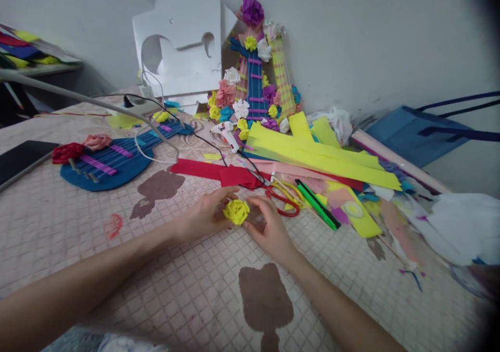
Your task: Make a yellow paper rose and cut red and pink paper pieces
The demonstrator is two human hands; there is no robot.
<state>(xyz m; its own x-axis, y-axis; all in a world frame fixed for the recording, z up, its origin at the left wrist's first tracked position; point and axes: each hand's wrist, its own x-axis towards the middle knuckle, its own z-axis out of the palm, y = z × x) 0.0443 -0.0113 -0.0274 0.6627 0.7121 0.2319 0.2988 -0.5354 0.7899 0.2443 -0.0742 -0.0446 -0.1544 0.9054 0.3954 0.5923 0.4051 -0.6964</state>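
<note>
A small yellow paper flower [236,212] is held above the checked tablecloth, its ruffled petals facing up. My left hand [205,212] grips its left side between thumb and fingers. From the right, the fingertips of my right hand [269,227] close on its other edge. Just beyond the hands lie a strip of red crepe paper [207,170] and red-handled scissors [287,209], partly covered by scraps. Farther back rests a white glue gun [227,135] with a black cord.
To the left lies a blue paper guitar [109,167] with paper roses. Yellow crepe strips [312,154], a green cutter [318,204] and scraps spread to the right. More decorated guitars [255,81] and white foam board [179,45] lean on the wall. A white cable [97,102] crosses the left side.
</note>
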